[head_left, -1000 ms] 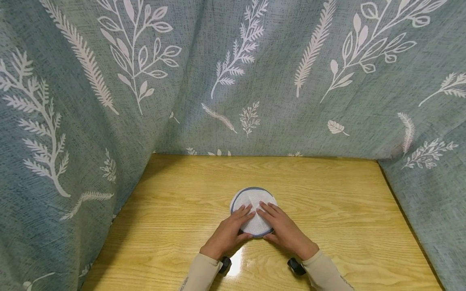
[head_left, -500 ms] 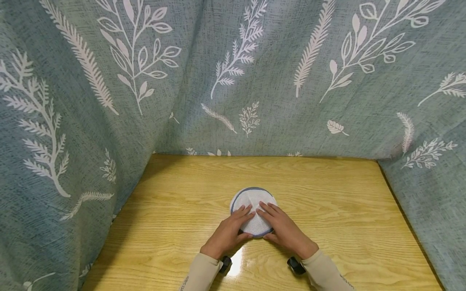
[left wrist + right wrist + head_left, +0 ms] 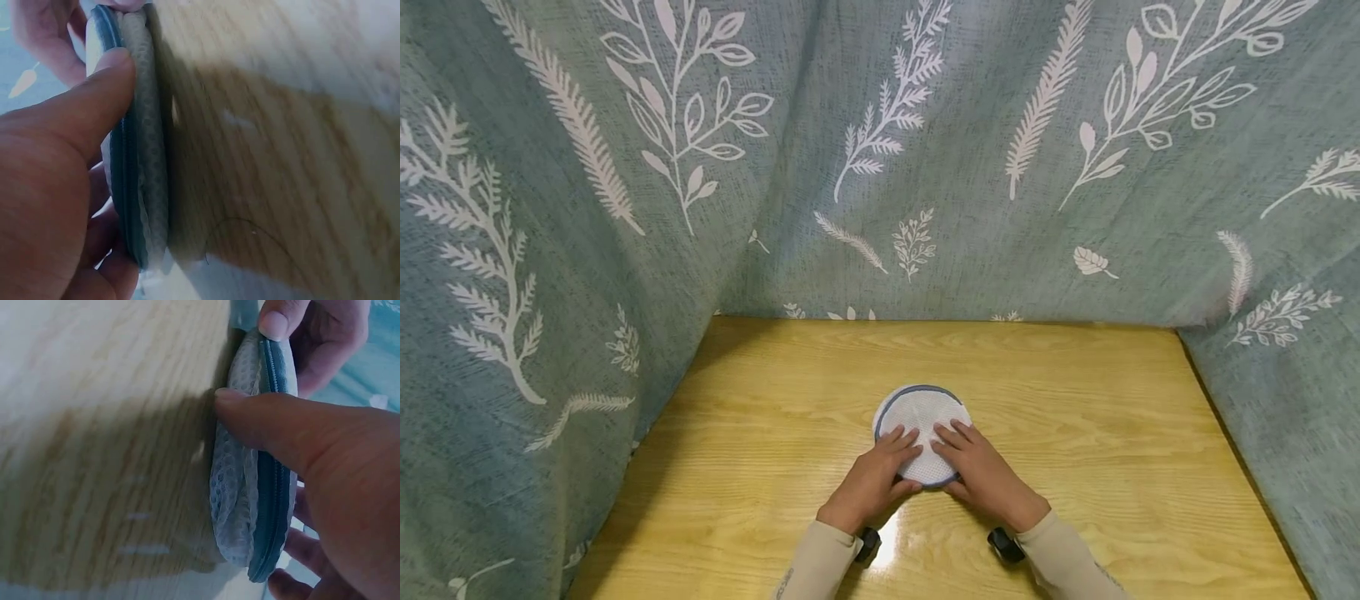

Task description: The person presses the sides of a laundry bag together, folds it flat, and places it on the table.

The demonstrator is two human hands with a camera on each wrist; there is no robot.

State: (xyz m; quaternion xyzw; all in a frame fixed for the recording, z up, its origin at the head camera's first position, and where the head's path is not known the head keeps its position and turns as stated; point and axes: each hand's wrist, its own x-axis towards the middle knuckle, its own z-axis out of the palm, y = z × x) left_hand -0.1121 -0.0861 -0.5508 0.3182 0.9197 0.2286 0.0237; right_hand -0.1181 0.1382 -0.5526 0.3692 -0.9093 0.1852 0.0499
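A round white mesh laundry bag (image 3: 922,410) with a blue rim lies flat on the wooden table, near the person. My left hand (image 3: 872,477) holds its near left side, fingers spread over the top and thumb at the near edge. On the near right side, my right hand (image 3: 988,477) grips it in the same way. The left wrist view shows the thumb over the blue zipper (image 3: 127,181) that runs round the side. In the right wrist view, the thumb crosses the zipper (image 3: 272,487) onto the puffy lower mesh (image 3: 232,512). The bag's underside is hidden.
The wooden table (image 3: 1037,375) stretches out around the bag. A blue-green curtain (image 3: 970,167) with white leaf prints hangs behind it and along both sides. Each wrist carries a small black device (image 3: 868,546).
Both hands have shifted slightly inward, with the fingertips resting a little nearer the person. The crease in the bag's top has smoothed. The bag stays in place.
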